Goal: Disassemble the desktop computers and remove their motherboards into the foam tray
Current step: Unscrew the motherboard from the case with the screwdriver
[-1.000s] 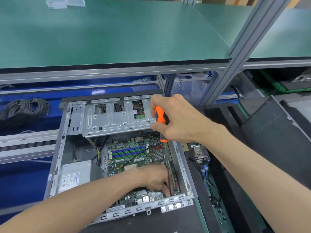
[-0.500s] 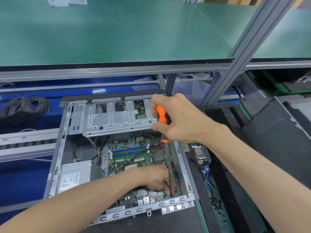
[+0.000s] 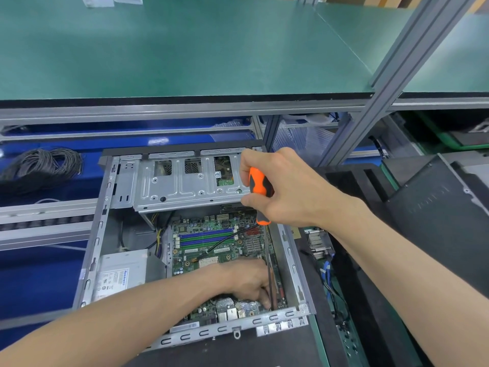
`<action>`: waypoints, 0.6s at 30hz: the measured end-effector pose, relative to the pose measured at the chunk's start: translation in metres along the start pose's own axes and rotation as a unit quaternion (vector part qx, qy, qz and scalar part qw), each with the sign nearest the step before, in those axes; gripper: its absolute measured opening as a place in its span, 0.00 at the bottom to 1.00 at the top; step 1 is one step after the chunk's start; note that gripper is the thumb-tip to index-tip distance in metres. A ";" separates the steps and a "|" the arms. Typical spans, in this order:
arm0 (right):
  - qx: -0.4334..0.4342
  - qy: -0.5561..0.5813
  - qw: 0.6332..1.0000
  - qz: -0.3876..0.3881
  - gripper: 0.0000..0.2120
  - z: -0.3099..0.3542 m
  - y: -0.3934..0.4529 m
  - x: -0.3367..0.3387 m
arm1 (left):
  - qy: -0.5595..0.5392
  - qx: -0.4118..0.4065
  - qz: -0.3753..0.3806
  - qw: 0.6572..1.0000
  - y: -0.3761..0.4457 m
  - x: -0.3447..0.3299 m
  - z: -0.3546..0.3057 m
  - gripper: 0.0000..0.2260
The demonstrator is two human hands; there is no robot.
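Note:
An open desktop case [image 3: 92,250] lies in front of me with its green motherboard [image 3: 209,242] inside. My right hand [image 3: 288,189] grips the orange and black handle of a long screwdriver [image 3: 258,186]. Its shaft runs down to the board's near right corner. My left hand [image 3: 248,282] rests on the board there, fingers curled around the shaft near its tip. A black foam tray [image 3: 352,181] sits to the right of the case.
A silver drive cage [image 3: 185,186] spans the case's far end, and a power supply [image 3: 119,274] sits at its left. A cable coil [image 3: 39,168] lies at the far left. A green shelf [image 3: 185,49] overhangs. A dark case panel [image 3: 436,215] leans at right.
Both hands and the screwdriver stay almost still; only a slight shift of the view.

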State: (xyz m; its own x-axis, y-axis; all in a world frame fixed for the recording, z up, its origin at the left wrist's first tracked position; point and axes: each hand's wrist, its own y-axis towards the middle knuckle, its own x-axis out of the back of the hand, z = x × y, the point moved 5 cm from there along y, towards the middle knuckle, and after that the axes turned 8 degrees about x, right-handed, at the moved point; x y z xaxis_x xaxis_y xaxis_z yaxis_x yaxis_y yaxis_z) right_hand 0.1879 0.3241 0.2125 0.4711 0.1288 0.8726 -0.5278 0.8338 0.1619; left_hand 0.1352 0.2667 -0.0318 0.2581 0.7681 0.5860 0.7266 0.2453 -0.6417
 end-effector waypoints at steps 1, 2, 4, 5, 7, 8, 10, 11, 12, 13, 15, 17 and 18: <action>0.002 0.001 1.000 0.002 0.12 0.001 0.000 0.000 | 0.003 0.000 0.000 1.000 0.000 0.000 0.000 0.14; 0.003 0.003 1.000 0.006 0.12 0.002 0.000 0.001 | 0.007 -0.001 0.000 1.000 0.001 -0.001 0.000 0.14; 0.005 0.012 1.000 0.015 0.12 0.004 -0.001 0.001 | 0.018 0.001 -0.002 1.000 0.000 -0.001 -0.001 0.15; 0.009 0.014 1.000 0.021 0.12 0.005 -0.001 0.002 | 0.022 0.004 -0.001 1.000 0.001 -0.002 -0.001 0.16; 0.023 0.010 0.999 0.028 0.13 0.008 -0.001 0.003 | 0.034 0.012 -0.003 0.999 0.001 -0.002 0.000 0.18; 0.029 -0.001 0.999 0.031 0.13 0.008 -0.001 0.003 | 0.042 0.015 -0.009 0.999 0.001 -0.002 0.000 0.19; 0.035 -0.043 0.998 0.035 0.14 0.008 -0.001 0.003 | 0.062 0.012 -0.031 0.997 0.001 -0.001 0.000 0.21; 0.035 -0.060 0.997 0.033 0.14 0.008 -0.002 0.003 | 0.074 0.006 -0.043 0.996 0.000 -0.001 0.000 0.21; 0.033 -0.065 0.997 0.028 0.14 0.007 -0.003 0.002 | 0.084 0.000 -0.053 0.995 0.000 -0.002 -0.002 0.22; 0.032 -0.059 0.997 0.022 0.13 0.007 -0.005 0.002 | 0.090 -0.005 -0.060 0.994 0.001 -0.002 -0.002 0.22; 0.028 -0.034 0.999 0.008 0.13 0.005 -0.009 0.003 | 0.093 -0.009 -0.073 0.993 0.001 -0.003 -0.002 0.21; 0.023 -0.013 1.000 -0.016 0.13 0.004 -0.012 0.008 | 0.082 -0.005 -0.080 0.993 0.001 -0.003 -0.002 0.22; 0.021 -0.006 0.999 -0.028 0.13 0.003 -0.012 0.011 | 0.074 -0.005 -0.084 0.994 0.000 -0.003 -0.002 0.22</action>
State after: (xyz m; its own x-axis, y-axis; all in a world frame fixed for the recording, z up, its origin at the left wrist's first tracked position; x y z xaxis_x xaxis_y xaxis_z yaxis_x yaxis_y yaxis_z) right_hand 0.1973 0.3142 0.2216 0.4921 0.0755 0.8673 -0.5302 0.8161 0.2298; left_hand 0.1358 0.2637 -0.0330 0.2233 0.6211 0.7512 0.7730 0.3566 -0.5246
